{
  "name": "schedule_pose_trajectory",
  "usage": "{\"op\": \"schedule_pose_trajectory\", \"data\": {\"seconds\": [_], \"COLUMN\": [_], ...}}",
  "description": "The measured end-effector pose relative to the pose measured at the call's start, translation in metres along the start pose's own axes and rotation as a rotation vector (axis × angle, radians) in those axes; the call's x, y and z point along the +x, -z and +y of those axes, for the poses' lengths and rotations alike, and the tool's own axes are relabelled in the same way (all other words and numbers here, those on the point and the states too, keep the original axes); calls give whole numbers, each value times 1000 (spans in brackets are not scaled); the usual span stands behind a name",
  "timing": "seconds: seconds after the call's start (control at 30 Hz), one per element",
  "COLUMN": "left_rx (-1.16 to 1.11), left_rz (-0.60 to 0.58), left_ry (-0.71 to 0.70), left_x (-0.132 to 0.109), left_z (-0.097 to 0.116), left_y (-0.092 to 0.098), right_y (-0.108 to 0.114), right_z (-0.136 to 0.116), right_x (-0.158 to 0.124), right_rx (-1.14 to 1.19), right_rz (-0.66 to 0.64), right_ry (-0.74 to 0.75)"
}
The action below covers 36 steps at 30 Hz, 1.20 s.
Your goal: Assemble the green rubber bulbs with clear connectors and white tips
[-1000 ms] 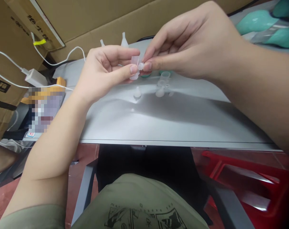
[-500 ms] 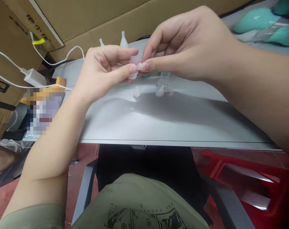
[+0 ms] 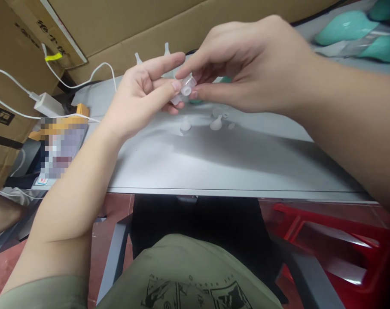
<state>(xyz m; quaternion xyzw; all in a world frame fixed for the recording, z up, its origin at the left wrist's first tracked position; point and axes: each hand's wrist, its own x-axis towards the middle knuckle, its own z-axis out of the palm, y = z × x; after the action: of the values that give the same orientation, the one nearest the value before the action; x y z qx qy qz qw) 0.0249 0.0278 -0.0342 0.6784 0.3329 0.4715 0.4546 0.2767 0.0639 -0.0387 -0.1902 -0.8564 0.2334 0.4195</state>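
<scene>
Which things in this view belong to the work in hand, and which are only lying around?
Likely in the work:
small translucent plastic piece, between left hand and right hand
white narrow-tipped plastic pieces on the grey table

Likely just around:
white block-shaped plug adapter with white cable
red plastic stool

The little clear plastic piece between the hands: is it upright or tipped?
Tipped: the clear piece slants between the left hand and right hand, with its smaller round end turned toward the camera.
</scene>
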Motion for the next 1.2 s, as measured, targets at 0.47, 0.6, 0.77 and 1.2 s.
{"op": "schedule_pose_trajectory", "data": {"seconds": [0.47, 0.6, 0.77, 1.2], "left_rx": [38, 83, 90, 78], "left_rz": [-6, 2, 18, 25], "left_ry": [15, -6, 27, 25], "left_x": [0, -3, -1, 2], "left_z": [-5, -5, -9, -3], "left_y": [5, 7, 6, 4], "right_y": [4, 6, 4, 2], "right_z": [-13, -13, -12, -19], "right_x": [-2, -3, -1, -4], "right_rx": [-405, -423, -416, -498], "right_rz": [-21, -22, -26, -11], "right_ry": [77, 134, 144, 113]}}
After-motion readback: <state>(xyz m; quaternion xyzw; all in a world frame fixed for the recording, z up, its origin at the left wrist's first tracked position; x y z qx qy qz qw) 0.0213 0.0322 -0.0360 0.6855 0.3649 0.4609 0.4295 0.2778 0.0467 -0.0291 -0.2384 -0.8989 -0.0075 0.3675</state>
